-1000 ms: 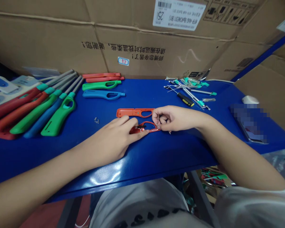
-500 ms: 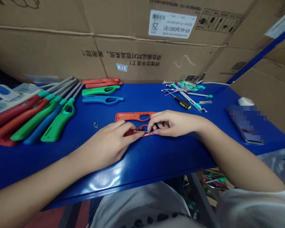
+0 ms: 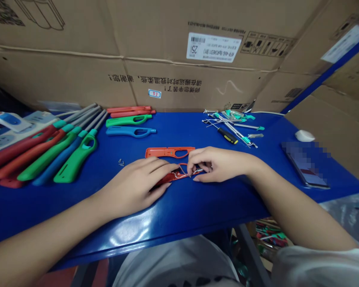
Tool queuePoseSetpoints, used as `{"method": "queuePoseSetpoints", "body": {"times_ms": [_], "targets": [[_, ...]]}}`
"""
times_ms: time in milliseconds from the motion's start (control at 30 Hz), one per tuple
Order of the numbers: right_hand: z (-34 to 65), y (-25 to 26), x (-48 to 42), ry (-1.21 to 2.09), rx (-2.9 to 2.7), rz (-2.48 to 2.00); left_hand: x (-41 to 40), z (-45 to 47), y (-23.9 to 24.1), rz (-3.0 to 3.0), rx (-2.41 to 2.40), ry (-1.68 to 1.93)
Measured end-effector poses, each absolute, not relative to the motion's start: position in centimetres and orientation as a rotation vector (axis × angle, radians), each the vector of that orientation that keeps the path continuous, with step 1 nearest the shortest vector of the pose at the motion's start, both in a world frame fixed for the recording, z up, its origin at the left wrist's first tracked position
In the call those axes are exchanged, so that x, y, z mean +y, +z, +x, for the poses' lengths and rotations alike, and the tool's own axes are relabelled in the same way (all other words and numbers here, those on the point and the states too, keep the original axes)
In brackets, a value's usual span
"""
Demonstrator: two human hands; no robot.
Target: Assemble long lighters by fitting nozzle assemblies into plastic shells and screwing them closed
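Observation:
An open red lighter shell half (image 3: 179, 175) lies on the blue table with thin white wire inside it. My left hand (image 3: 134, 185) grips its left end, thumb on the near side and fingers over the far side. At its right end my right hand (image 3: 217, 163) has its fingertips pinched on the white wire (image 3: 184, 173); a metallic piece shows partly under those fingers. Just beyond lies the matching orange-red shell half (image 3: 158, 152), apart from both hands. Several small screws (image 3: 121, 162) rest left of it.
Assembled long lighters (image 3: 74, 163) lie at left beside a power strip (image 3: 26, 127). Coloured shell halves (image 3: 130, 120) line the back. A screwdriver (image 3: 227, 135) lies by metal tubes with teal parts (image 3: 239, 129). A phone (image 3: 305, 169) and white case (image 3: 305, 136) are at right.
My left fingers have shifted back from the middle of the shell, and more of the white wire shows. My right fingertips stay at its right end. The camera view has tilted slightly up.

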State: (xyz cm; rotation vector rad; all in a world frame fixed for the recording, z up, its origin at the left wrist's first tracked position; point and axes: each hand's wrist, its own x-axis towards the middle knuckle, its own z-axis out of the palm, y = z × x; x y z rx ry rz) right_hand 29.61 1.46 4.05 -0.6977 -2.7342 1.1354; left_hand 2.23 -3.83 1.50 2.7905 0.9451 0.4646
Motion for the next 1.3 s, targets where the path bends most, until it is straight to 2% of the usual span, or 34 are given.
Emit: {"method": "queuePoseSetpoints", "body": {"times_ms": [333,400,533,733,833,1100,1300], "targets": [[29.6,3.8,1.8,1.093,-2.627,-0.704,-3.8,1.9,0.9,2.835,0.818,0.399],[29.9,3.4,2.4,0.908,-2.527,-0.818,-3.7,1.8,0.8,2.839,0.813,0.376],[31.8,2.9,4.5,0.312,-2.352,-1.27,-3.6,1.7,0.5,2.844,0.816,0.365],[38.0,2.6,8.7,-0.216,-2.024,-1.608,-3.7,1.6,0.3,2.839,0.801,0.372],[40.6,2.0,10.1,-0.24,-1.864,-1.841,-3.7,1.6,0.1,2.825,0.817,0.402],[40.4,-0.2,10.8,-0.166,-1.909,-1.923,-3.4,1.4,-0.4,2.789,0.822,0.456],[42.3,0.4,10.9,-0.155,-1.745,-2.14,-3.3,1.2,-0.6,2.815,0.811,0.535]]}}
